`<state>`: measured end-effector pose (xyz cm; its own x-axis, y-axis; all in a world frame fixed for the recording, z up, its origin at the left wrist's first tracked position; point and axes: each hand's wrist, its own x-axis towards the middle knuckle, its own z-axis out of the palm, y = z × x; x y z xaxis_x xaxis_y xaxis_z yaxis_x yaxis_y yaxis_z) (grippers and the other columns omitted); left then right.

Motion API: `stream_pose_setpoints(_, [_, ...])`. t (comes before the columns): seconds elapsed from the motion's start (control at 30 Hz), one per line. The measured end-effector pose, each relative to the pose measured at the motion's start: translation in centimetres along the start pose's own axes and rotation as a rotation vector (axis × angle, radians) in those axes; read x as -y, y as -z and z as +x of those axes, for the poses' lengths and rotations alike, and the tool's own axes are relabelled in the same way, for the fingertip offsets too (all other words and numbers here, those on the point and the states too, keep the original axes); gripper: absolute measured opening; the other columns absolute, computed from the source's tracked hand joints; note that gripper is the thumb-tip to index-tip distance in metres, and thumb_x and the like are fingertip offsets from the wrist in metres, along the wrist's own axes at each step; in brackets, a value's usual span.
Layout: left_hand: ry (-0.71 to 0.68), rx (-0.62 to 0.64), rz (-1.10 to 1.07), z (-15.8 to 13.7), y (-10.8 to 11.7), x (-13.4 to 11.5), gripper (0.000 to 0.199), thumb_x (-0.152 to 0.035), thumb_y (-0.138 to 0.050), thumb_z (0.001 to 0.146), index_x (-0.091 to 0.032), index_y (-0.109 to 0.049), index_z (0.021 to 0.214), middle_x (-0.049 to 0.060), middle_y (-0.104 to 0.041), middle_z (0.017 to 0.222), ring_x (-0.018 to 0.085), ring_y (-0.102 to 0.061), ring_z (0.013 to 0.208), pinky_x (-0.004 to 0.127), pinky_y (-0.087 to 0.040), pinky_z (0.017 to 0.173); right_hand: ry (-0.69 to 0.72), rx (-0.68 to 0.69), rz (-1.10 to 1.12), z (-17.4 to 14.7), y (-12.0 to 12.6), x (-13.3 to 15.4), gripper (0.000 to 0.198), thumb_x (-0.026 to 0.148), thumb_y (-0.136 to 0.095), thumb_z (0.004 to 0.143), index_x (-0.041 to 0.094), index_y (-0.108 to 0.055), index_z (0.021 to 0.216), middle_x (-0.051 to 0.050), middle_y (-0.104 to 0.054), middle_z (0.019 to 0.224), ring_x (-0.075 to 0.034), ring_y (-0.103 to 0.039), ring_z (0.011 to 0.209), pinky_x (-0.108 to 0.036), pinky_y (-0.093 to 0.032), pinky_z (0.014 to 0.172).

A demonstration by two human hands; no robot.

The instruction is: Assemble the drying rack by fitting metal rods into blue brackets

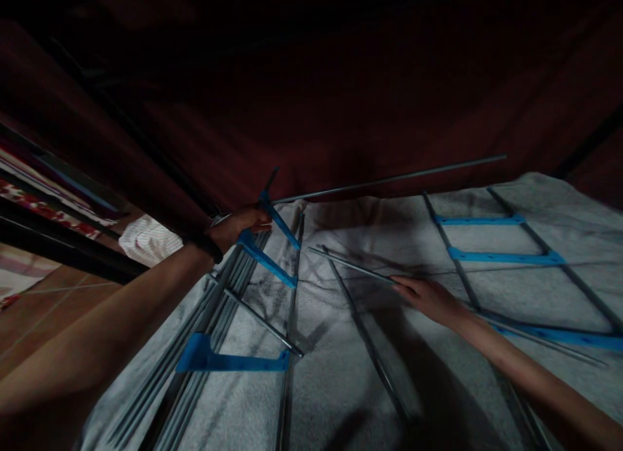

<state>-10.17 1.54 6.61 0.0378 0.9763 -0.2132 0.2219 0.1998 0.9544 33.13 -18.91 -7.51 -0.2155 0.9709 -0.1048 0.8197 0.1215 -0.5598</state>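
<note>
My left hand (246, 221) is closed round the far part of a rack frame, between two blue plastic brackets (267, 261). That frame has two dark metal poles joined by the blue brackets, one of them a nearer bracket (238, 362). My right hand (431, 300) grips a thin grey metal tube (357, 267), which runs past both sides of the hand. The tube's far tip lies over or close to the top of a separate dark pole (367, 337). A short metal tube (263, 322) crosses the left frame at a slant.
A second frame with blue brackets (506, 259) lies to the right. Several loose grey tubes (180, 366) lie bundled at the left on a grey blanket (335, 386). One long tube (389, 179) rests along the dark red cloth (341, 126). A black bar (63, 240) stands at left.
</note>
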Motion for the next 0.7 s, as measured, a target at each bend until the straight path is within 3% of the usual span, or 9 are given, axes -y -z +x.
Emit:
stream_pose_setpoints(0.13, [0.049, -0.022, -0.015, -0.1, 0.1, -0.2, 0.025, -0.004, -0.07, 0.063, -0.016, -0.064, 0.083, 0.003, -0.07, 0.085, 0.019, -0.068, 0.089, 0.031, -0.059, 0.081, -0.012, 0.01, -0.243, 5.3, -0.2, 1.8, 0.045, 0.04, -0.036, 0.103, 0.035, -0.059, 0.14, -0.005, -0.074, 0.119, -0.025, -0.071, 0.106, -0.037, -0.052, 0.091])
stream_pose_setpoints(0.27, [0.088, -0.051, -0.036, -0.5, -0.5, -0.8, 0.03, -0.001, -0.068, 0.062, -0.016, -0.062, 0.087, 0.004, -0.071, 0.09, 0.019, -0.069, 0.089, 0.03, -0.059, 0.079, 0.006, 0.02, -0.316, 8.2, -0.9, 2.7, 0.043, 0.041, -0.036, 0.103, 0.033, -0.06, 0.139, -0.005, -0.073, 0.121, -0.025, -0.07, 0.109, -0.035, -0.051, 0.09])
stream_pose_setpoints(0.47, [0.094, -0.064, -0.053, -0.7, -0.9, -1.2, 0.037, 0.002, -0.063, 0.06, -0.016, -0.062, 0.092, 0.005, -0.071, 0.093, 0.018, -0.068, 0.086, 0.028, -0.059, 0.074, 0.035, 0.017, -0.32, 9.1, -1.4, 2.8, 0.043, 0.04, -0.036, 0.104, 0.032, -0.06, 0.139, -0.007, -0.072, 0.123, -0.025, -0.069, 0.109, -0.035, -0.049, 0.09])
stream_pose_setpoints(0.7, [0.135, -0.056, -0.061, -0.3, -0.5, -1.0, 0.037, 0.003, -0.064, 0.06, -0.016, -0.063, 0.091, 0.007, -0.07, 0.096, 0.021, -0.069, 0.092, 0.031, -0.058, 0.079, 0.089, 0.016, -0.349, 9.7, -1.0, 1.8, 0.044, 0.041, -0.034, 0.105, 0.031, -0.058, 0.14, -0.006, -0.072, 0.124, -0.024, -0.068, 0.11, -0.034, -0.049, 0.093])
